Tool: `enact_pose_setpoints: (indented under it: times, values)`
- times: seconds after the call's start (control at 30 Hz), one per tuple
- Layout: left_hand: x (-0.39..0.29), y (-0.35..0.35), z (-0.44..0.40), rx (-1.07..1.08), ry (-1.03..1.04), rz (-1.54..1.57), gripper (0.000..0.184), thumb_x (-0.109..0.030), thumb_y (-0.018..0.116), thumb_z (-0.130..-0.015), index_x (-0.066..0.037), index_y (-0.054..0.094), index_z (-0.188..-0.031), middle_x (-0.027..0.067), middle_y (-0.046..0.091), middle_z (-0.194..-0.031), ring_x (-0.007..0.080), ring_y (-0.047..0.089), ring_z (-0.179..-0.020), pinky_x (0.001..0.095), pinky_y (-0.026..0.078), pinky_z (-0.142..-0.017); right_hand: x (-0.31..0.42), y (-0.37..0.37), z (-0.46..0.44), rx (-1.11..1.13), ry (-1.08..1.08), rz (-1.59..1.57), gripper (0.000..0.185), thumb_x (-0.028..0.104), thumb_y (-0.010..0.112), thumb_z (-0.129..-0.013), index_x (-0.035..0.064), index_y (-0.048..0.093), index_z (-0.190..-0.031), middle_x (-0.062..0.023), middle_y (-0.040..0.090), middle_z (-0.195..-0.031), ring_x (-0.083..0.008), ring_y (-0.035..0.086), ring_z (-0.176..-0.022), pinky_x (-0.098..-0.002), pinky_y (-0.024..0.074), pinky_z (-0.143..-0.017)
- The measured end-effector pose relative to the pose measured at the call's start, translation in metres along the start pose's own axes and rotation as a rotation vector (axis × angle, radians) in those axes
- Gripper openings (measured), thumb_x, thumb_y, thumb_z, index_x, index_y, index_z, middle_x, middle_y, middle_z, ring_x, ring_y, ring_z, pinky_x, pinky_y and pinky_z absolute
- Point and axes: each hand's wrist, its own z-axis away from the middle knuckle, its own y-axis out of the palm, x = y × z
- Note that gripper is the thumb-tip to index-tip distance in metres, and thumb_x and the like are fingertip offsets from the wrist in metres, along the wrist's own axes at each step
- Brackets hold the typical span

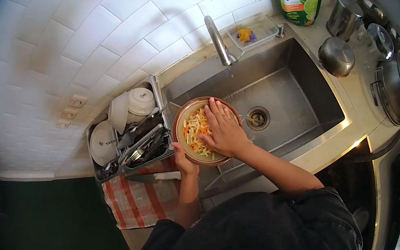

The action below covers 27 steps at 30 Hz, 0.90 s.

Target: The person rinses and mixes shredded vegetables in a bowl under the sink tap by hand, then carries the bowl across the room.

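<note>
A brown-rimmed bowl point(189, 110) with shredded white and orange vegetables point(196, 137) is held over the left part of the sink. My left hand point(185, 161) grips its near-left edge, thumb up at the rim and the other fingers hidden underneath. Across the bowl's top lies my right hand point(226, 133), flat, its fingers stretched toward the far rim and its palm over the shreds. Just below my left hand, a knife point(154, 176) with a white handle rests on a striped red and white cloth point(140, 201).
A steel sink point(312, 92) with a drain point(258, 118) and a faucet point(218, 40) lies ahead. At left, a dish rack point(125, 168) holds bowls and cutlery. A plastic tub point(261, 36), a green pouch point(298, 8), and several pots point(337, 57) stand behind and right.
</note>
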Motion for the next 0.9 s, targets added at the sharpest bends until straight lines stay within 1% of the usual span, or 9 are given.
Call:
enact_pose_setpoints:
  times: [0.17, 0.27, 0.33, 0.43, 0.53, 0.67, 0.73, 0.9]
  values:
    - [0.007, -0.002, 0.000, -0.035, 0.006, 0.089, 0.072, -0.055, 0.025, -0.094, 0.004, 0.029, -0.135, 0.0184, 0.036, -0.136, 0.0294, 0.041, -0.123, 0.0402, 0.033, -0.102, 0.011, -0.015, -0.004, -0.085, -0.064, 0.158, 0.072, 0.043, 0.050, -0.087, -0.0067, 0.029, -0.134, -0.0288, 0.020, -0.143, -0.0408, 0.023, -0.133, -0.0451, 0.0209, -0.109]
    - [0.004, 0.002, 0.001, -0.031, 0.023, 0.130, 0.072, -0.055, 0.025, -0.094, 0.003, 0.028, -0.135, 0.0179, 0.036, -0.137, 0.0296, 0.040, -0.123, 0.0400, 0.032, -0.103, 0.015, -0.014, 0.000, -0.108, 0.058, 0.073, 0.071, 0.043, 0.050, -0.087, -0.0073, 0.030, -0.133, -0.0288, 0.020, -0.143, -0.0402, 0.025, -0.132, -0.0443, 0.0221, -0.108]
    - [0.005, -0.001, 0.000, -0.055, 0.026, 0.130, 0.072, -0.055, 0.025, -0.094, 0.003, 0.028, -0.136, 0.0175, 0.035, -0.138, 0.0296, 0.040, -0.123, 0.0400, 0.032, -0.103, 0.016, -0.011, 0.000, -0.114, 0.057, 0.082, 0.071, 0.043, 0.050, -0.087, -0.0077, 0.030, -0.133, -0.0288, 0.020, -0.143, -0.0404, 0.025, -0.132, -0.0442, 0.0223, -0.108]
    - [0.002, -0.003, 0.000, 0.011, 0.029, 0.146, 0.072, -0.055, 0.026, -0.094, 0.003, 0.027, -0.136, 0.0173, 0.035, -0.138, 0.0291, 0.040, -0.123, 0.0402, 0.032, -0.103, 0.015, -0.009, 0.000, -0.113, 0.038, 0.089, 0.071, 0.043, 0.050, -0.087, -0.0080, 0.030, -0.133, -0.0290, 0.020, -0.143, -0.0407, 0.025, -0.132, -0.0442, 0.0226, -0.108]
    - [-0.005, 0.001, 0.001, 0.000, 0.022, 0.072, 0.071, -0.054, 0.028, -0.094, 0.003, 0.027, -0.136, 0.0167, 0.036, -0.137, 0.0284, 0.041, -0.122, 0.0398, 0.034, -0.102, 0.011, -0.003, 0.000, -0.108, 0.029, 0.057, 0.071, 0.043, 0.049, -0.088, -0.0083, 0.029, -0.133, -0.0293, 0.019, -0.143, -0.0408, 0.024, -0.133, -0.0442, 0.0218, -0.108]
    - [0.000, -0.008, -0.003, 0.007, 0.079, -0.026, 0.067, -0.053, 0.030, -0.094, 0.002, 0.031, -0.133, 0.0167, 0.039, -0.134, 0.0269, 0.043, -0.120, 0.0385, 0.037, -0.099, 0.007, 0.002, 0.001, -0.081, 0.046, -0.022, 0.072, 0.043, 0.047, -0.089, -0.0085, 0.027, -0.135, -0.0296, 0.017, -0.144, -0.0406, 0.021, -0.134, -0.0440, 0.0194, -0.109]
    - [-0.006, 0.002, -0.002, -0.032, 0.081, -0.080, 0.065, -0.052, 0.031, -0.094, 0.002, 0.033, -0.130, 0.0164, 0.041, -0.131, 0.0260, 0.046, -0.118, 0.0376, 0.039, -0.097, 0.004, 0.008, 0.002, -0.110, 0.045, -0.032, 0.072, 0.045, 0.045, -0.090, -0.0098, 0.028, -0.134, -0.0306, 0.019, -0.143, -0.0420, 0.023, -0.133, -0.0449, 0.0205, -0.109]
    - [-0.008, 0.001, -0.009, 0.051, 0.149, -0.183, 0.063, -0.052, 0.034, -0.094, 0.002, 0.036, -0.125, 0.0153, 0.046, -0.122, 0.0234, 0.050, -0.110, 0.0360, 0.040, -0.094, 0.001, 0.013, 0.004, -0.124, 0.049, -0.101, 0.073, 0.045, 0.044, -0.090, -0.0102, 0.027, -0.134, -0.0316, 0.019, -0.142, -0.0431, 0.022, -0.133, -0.0455, 0.0202, -0.109]
